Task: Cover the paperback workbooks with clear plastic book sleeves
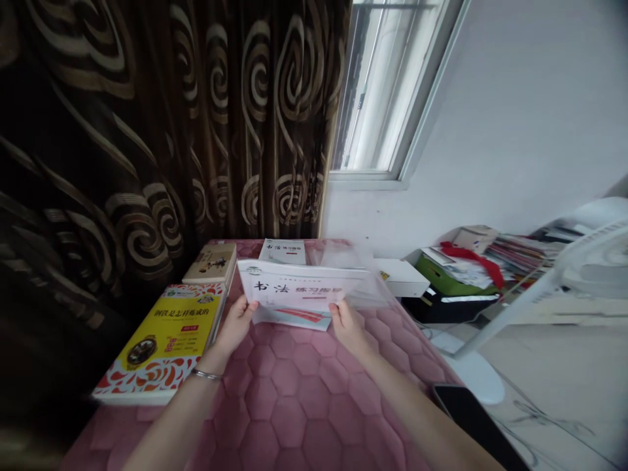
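Both my hands hold a thin white booklet (299,286) with black characters and a pink band, lifted and tilted over the pink quilted table top (304,405). My left hand (237,325), with a bracelet on the wrist, pinches its lower left corner. My right hand (346,324) pinches its lower right edge. Under it lies another booklet with a red stripe (294,318). A clear plastic sleeve (366,278) shows behind the held booklet.
A yellow book (167,340) and a beige book (212,263) lie at the left by the dark patterned curtain (147,131). Another white booklet (283,250) lies at the back. A white box (400,278), cluttered papers (471,261), a white fan (564,288) and a black phone (471,418) are at the right.
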Demonstrator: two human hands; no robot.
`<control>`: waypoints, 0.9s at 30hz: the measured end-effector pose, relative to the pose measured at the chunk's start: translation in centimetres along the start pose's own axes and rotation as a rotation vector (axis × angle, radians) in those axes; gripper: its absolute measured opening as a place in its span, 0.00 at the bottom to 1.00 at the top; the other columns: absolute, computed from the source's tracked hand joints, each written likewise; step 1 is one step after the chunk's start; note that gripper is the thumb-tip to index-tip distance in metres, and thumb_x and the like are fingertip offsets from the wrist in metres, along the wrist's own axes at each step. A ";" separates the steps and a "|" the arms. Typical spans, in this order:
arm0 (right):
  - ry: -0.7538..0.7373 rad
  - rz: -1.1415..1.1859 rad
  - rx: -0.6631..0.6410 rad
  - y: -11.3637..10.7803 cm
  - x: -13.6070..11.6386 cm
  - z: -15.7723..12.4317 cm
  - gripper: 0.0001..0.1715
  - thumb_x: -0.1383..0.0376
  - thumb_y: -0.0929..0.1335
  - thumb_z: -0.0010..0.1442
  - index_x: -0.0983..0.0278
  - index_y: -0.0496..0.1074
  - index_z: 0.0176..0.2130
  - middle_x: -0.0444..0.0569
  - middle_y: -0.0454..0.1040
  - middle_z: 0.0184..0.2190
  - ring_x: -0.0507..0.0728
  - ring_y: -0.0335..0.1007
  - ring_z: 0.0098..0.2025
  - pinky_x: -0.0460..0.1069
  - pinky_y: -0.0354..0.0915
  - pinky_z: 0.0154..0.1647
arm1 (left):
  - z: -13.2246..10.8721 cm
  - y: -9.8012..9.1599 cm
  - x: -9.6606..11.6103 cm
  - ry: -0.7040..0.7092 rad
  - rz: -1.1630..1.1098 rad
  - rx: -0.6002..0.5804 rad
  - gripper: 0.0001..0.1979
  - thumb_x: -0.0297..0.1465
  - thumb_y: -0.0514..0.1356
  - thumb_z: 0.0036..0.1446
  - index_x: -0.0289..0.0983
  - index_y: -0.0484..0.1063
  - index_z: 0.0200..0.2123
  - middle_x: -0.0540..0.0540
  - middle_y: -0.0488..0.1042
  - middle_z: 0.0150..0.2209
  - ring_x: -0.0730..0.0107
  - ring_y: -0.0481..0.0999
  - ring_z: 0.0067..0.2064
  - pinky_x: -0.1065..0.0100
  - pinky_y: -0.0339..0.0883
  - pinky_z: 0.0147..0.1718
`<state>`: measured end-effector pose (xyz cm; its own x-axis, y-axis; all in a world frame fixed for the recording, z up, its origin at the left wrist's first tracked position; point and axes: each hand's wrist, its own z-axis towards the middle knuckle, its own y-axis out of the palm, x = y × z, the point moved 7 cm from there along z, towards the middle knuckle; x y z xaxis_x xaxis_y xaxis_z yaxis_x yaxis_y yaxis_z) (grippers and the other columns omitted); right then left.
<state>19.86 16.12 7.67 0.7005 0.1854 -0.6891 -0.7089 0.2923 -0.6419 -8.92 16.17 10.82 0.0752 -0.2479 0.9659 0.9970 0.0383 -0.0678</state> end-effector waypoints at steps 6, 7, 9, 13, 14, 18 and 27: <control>-0.034 0.029 -0.003 -0.3 -0.7 0.1 0.15 0.59 0.55 0.65 0.60 0.66 0.42 0.54 0.77 0.41 0.60 0.71 0.46 0.52 0.64 0.48 | 0.2 -0.3 -0.5 0.028 -0.024 0.013 0.19 0.41 0.61 0.53 0.36 0.74 0.44 0.43 0.80 0.43 0.56 0.73 0.53 0.59 0.66 0.52; -0.032 0.026 -0.003 -0.4 -0.8 0.1 0.15 0.59 0.54 0.65 0.60 0.66 0.42 0.54 0.77 0.40 0.60 0.72 0.45 0.52 0.64 0.48 | 0.3 -0.2 -0.4 0.035 -0.024 0.010 0.19 0.41 0.61 0.53 0.36 0.74 0.44 0.43 0.80 0.43 0.56 0.74 0.52 0.59 0.66 0.52; -0.024 0.018 0.003 -0.7 -0.9 0.0 0.17 0.56 0.54 0.65 0.59 0.65 0.42 0.53 0.77 0.38 0.61 0.72 0.43 0.52 0.64 0.45 | 0.4 -0.1 -0.1 0.036 -0.026 -0.001 0.19 0.42 0.62 0.51 0.36 0.74 0.43 0.43 0.80 0.42 0.57 0.74 0.50 0.60 0.66 0.51; -0.010 0.011 0.058 -1.6 -1.1 -0.2 0.23 0.50 0.52 0.66 0.60 0.66 0.41 0.51 0.75 0.32 0.61 0.72 0.38 0.53 0.65 0.42 | 0.7 0.2 0.4 -0.033 -0.088 -0.024 0.21 0.44 0.66 0.47 0.35 0.74 0.40 0.45 0.80 0.38 0.59 0.76 0.43 0.62 0.68 0.46; -0.005 0.012 0.062 -1.6 -1.1 -0.3 0.24 0.50 0.52 0.66 0.60 0.66 0.40 0.51 0.74 0.31 0.61 0.72 0.37 0.53 0.65 0.42 | 0.7 0.4 0.2 -0.067 -0.105 -0.031 0.22 0.45 0.66 0.46 0.35 0.73 0.39 0.45 0.80 0.37 0.60 0.76 0.41 0.63 0.69 0.44; 0.063 0.069 -0.048 0.4 0.0 -0.6 0.28 0.50 0.50 0.67 0.61 0.69 0.39 0.54 0.77 0.37 0.61 0.74 0.43 0.51 0.66 0.47 | 0.3 0.9 -2.5 -0.242 -0.053 -0.051 0.22 0.45 0.68 0.44 0.34 0.73 0.36 0.43 0.80 0.35 0.61 0.78 0.37 0.64 0.70 0.38; 0.339 0.002 -0.272 5.4 4.2 -2.9 0.24 0.62 0.56 0.68 0.70 0.72 0.51 0.61 0.76 0.50 0.60 0.71 0.55 0.52 0.62 0.55 | -1.4 0.8 -8.7 -0.413 0.565 0.006 0.07 0.31 0.62 0.53 0.32 0.73 0.33 0.36 0.80 0.34 0.54 0.80 0.41 0.64 0.69 0.38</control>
<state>18.79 15.75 0.34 0.6649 -0.1464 -0.7325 -0.7376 0.0258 -0.6747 -8.71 16.99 2.00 0.5669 0.1995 0.7993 0.8073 0.0587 -0.5872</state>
